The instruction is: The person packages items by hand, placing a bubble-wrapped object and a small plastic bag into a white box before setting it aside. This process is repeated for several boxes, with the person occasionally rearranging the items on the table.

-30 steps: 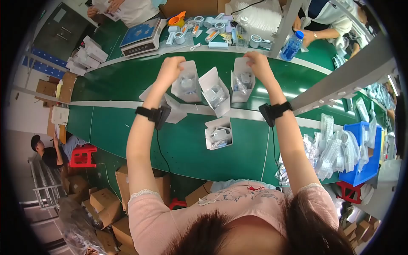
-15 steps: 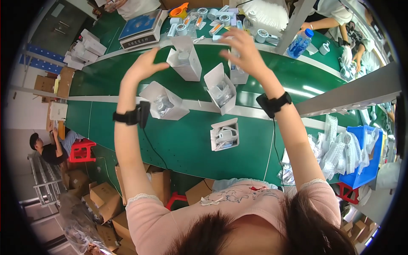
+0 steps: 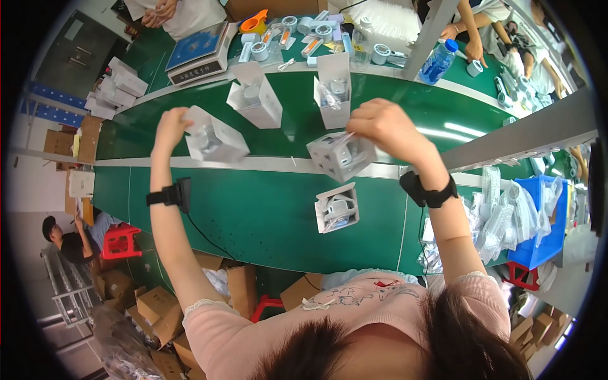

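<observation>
My left hand [image 3: 169, 131] is closed on the lid flap of a white box [image 3: 223, 140], slightly blurred, with a bagged item inside. On the other side, my right hand [image 3: 387, 130] pinches the edge of a second open white box [image 3: 330, 166], which is tilted and holds a grey-white device in clear plastic. Beyond them, two more open white boxes, one at left [image 3: 265, 107] and one at right [image 3: 335, 109], stand upright with packed devices. Closer to me, a small open box [image 3: 320, 220] contains a light-grey handheld device [image 3: 339, 208].
A scale [image 3: 199, 54] and several small handheld fans [image 3: 259, 50] occupy the far table. A blue-capped bottle [image 3: 438, 62] stands by a metal post. At right, a blue bin [image 3: 539, 250] sits beside bubble-wrap bags [image 3: 500, 221]. A metal beam [image 3: 519, 130] crosses the right side. Other people work across.
Both hands have come back from the far boxes and closed on the two nearer ones. The left box has shifted left and away; the right one has tilted and moved.
</observation>
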### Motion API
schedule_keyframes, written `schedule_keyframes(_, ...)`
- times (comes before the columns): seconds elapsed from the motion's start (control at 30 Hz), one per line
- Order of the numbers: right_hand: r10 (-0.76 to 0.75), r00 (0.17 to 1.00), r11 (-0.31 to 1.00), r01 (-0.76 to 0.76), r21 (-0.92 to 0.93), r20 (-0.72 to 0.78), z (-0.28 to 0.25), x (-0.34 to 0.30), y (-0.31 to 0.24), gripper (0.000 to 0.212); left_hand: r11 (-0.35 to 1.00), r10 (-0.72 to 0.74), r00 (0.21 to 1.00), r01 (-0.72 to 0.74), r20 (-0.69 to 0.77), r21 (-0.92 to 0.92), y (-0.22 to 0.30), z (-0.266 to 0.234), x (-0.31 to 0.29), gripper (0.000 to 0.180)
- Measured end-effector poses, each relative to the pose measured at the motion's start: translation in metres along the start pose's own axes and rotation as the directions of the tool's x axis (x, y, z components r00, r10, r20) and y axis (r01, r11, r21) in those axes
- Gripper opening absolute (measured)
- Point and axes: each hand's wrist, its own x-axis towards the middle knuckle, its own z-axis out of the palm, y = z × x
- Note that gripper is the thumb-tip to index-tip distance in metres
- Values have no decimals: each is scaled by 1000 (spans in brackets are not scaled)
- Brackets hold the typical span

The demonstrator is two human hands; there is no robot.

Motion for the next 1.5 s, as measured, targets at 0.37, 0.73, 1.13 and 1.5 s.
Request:
schedule_keyframes(0.37,501,865,826,-492,-274,-43,0,-2,109,21,908,-236,938,306,-253,286,-55,33,94,44)
schedule_keyframes(0.73,245,967,792,-158,590,-70,33,-46,-21,95,978,10,765,-142,-643,-154,40,38,-22,50)
schedule_keyframes(1.13,593,805,557,-428,712,19,157,-104,-78,114,-529,5,901,371,434,-763,231,226,-156,49)
schedule_keyframes(1.5,694,35,597,-587,547,-719,133,-95,76,104,-296,134,370,-870,-919,-393,323,-86,-162,67)
